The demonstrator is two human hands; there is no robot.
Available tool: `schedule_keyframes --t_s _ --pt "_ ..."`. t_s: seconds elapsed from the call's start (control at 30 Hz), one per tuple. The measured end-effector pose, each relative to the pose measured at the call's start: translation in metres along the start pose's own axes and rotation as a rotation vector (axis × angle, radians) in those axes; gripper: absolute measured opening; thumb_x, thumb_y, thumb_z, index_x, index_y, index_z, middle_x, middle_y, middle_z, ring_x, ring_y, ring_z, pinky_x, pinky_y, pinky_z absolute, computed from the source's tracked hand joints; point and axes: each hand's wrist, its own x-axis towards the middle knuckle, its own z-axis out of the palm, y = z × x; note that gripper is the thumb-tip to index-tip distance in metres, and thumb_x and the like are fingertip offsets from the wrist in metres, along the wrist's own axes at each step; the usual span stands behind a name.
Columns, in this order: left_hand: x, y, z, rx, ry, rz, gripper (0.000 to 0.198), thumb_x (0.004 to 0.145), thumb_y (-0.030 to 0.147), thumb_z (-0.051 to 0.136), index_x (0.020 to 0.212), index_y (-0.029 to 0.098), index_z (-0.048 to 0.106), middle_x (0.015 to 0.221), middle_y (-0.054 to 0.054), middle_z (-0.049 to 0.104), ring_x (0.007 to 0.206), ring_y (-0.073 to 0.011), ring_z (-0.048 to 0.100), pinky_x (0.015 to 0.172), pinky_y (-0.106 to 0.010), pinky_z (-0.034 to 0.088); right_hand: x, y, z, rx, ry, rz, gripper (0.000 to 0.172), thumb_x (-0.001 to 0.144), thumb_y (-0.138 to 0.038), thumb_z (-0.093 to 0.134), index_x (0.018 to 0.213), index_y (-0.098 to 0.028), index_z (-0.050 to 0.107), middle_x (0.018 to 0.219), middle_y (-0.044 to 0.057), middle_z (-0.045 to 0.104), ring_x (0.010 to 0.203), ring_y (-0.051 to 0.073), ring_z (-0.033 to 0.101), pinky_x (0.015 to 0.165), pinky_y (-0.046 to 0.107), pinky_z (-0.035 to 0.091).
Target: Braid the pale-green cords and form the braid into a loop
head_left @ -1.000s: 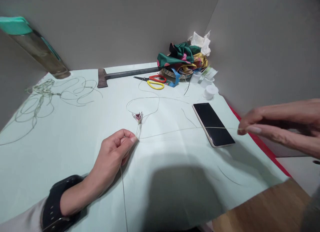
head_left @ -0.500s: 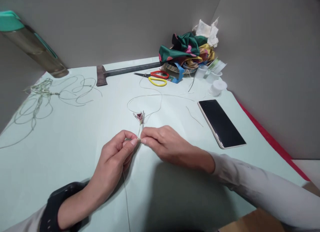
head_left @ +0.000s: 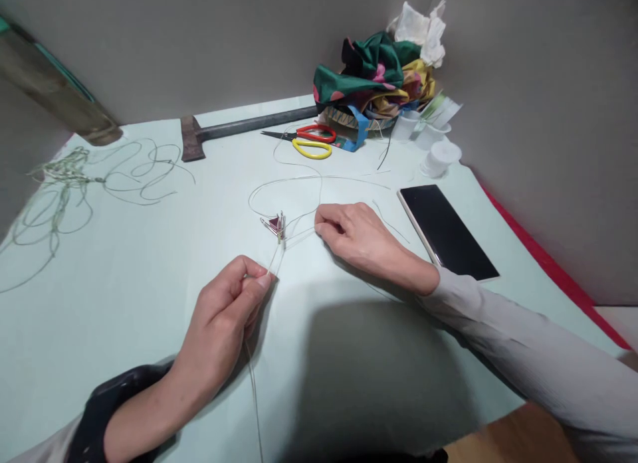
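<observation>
My left hand pinches a thin pale cord between thumb and forefinger near the middle of the pale green table cover. The cord runs up to a small dark red piece with a metal clip lying on the cover. My right hand rests just right of that piece, its fingers pinched on another strand of the same cord, which loops away behind the clip.
A black phone lies right of my right hand. At the back are red and yellow scissors, a hatchet, a heap of coloured cloth and small white cups. Tangled green cord lies at the left.
My right hand came in from the far right, met my left hand at the cord, then moved up and right beside the clip. The camera view tilted downward a little.
</observation>
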Motion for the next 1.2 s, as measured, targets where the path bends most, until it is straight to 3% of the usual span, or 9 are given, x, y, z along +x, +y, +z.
schedule_keyframes --t_s 0.27,0.4,0.57,0.63,0.7,0.8,0.87,1.0,1.2 --pt "0.002 0.0 -0.001 0.037 -0.015 0.031 0.034 0.085 0.049 0.069 0.072 0.022 0.055 0.051 0.009 0.03 0.047 -0.0082 0.024 0.042 -0.02 0.022 0.003 -0.001 0.002 -0.03 0.031 0.008 0.021 0.091 -0.015 0.046 0.072 -0.021 0.045 0.064 -0.002 0.049 0.061 0.013 0.038 0.065 0.033 0.022" --pt "0.003 -0.002 -0.001 0.081 0.003 0.092 0.031 0.088 0.048 0.066 0.075 0.022 0.057 0.05 0.009 0.032 0.048 -0.0089 0.026 0.044 -0.021 0.022 -0.012 -0.006 0.008 -0.058 0.025 0.005 0.019 0.095 -0.017 0.044 0.077 -0.021 0.049 0.064 -0.002 0.046 0.06 0.014 0.034 0.064 0.032 0.022" --pt "0.003 0.0 0.0 0.093 -0.004 0.138 0.033 0.089 0.049 0.066 0.074 0.021 0.057 0.05 0.009 0.031 0.048 -0.0089 0.026 0.045 -0.022 0.021 -0.046 -0.023 0.02 -0.048 -0.136 -0.143 0.021 0.101 -0.021 0.044 0.084 -0.019 0.056 0.072 -0.001 0.054 0.064 0.013 0.039 0.065 0.029 0.029" --pt "0.003 0.001 0.0 0.094 -0.006 0.154 0.033 0.088 0.049 0.066 0.074 0.021 0.058 0.05 0.01 0.03 0.048 -0.0088 0.026 0.046 -0.023 0.021 -0.053 -0.032 0.021 0.027 -0.198 -0.206 0.024 0.104 -0.021 0.041 0.092 -0.018 0.062 0.082 0.001 0.064 0.071 0.014 0.05 0.071 0.028 0.036" --pt "0.003 0.0 0.0 0.092 -0.01 0.176 0.033 0.088 0.049 0.067 0.074 0.02 0.059 0.05 0.009 0.031 0.048 -0.0087 0.026 0.045 -0.024 0.02 -0.051 -0.039 0.021 0.113 -0.18 -0.221 0.029 0.107 -0.022 0.037 0.11 -0.017 0.066 0.103 0.006 0.074 0.086 0.016 0.061 0.082 0.029 0.041" --pt "0.004 -0.002 -0.001 0.063 -0.021 0.204 0.033 0.087 0.049 0.069 0.073 0.02 0.061 0.05 0.009 0.033 0.048 -0.0086 0.026 0.045 -0.024 0.019 -0.039 -0.047 0.019 0.112 -0.141 -0.224 0.036 0.106 -0.022 0.038 0.133 -0.018 0.062 0.126 0.01 0.074 0.101 0.021 0.067 0.088 0.033 0.043" --pt "0.004 -0.003 -0.002 0.035 -0.035 0.203 0.033 0.088 0.049 0.069 0.074 0.02 0.062 0.051 0.009 0.033 0.048 -0.0086 0.026 0.045 -0.024 0.02 -0.031 -0.051 0.019 0.014 -0.208 -0.232 0.037 0.103 -0.02 0.041 0.134 -0.018 0.061 0.116 0.009 0.077 0.091 0.021 0.068 0.078 0.033 0.042" --pt "0.004 -0.004 -0.001 0.033 -0.058 0.213 0.034 0.09 0.048 0.067 0.072 0.019 0.063 0.053 0.007 0.036 0.049 -0.009 0.029 0.046 -0.024 0.021 -0.027 -0.055 0.024 -0.22 -0.296 -0.225 0.029 0.101 -0.019 0.042 0.122 -0.014 0.06 0.081 0.006 0.073 0.063 0.019 0.058 0.057 0.033 0.025" --pt "0.004 -0.004 -0.001 0.103 -0.043 0.218 0.036 0.091 0.049 0.065 0.071 0.018 0.065 0.058 0.005 0.04 0.056 -0.0106 0.032 0.05 -0.025 0.024 -0.03 -0.049 0.038 -0.343 -0.23 -0.347 0.026 0.094 -0.012 0.042 0.117 -0.014 0.054 0.071 0.003 0.065 0.053 0.018 0.048 0.051 0.033 0.018"
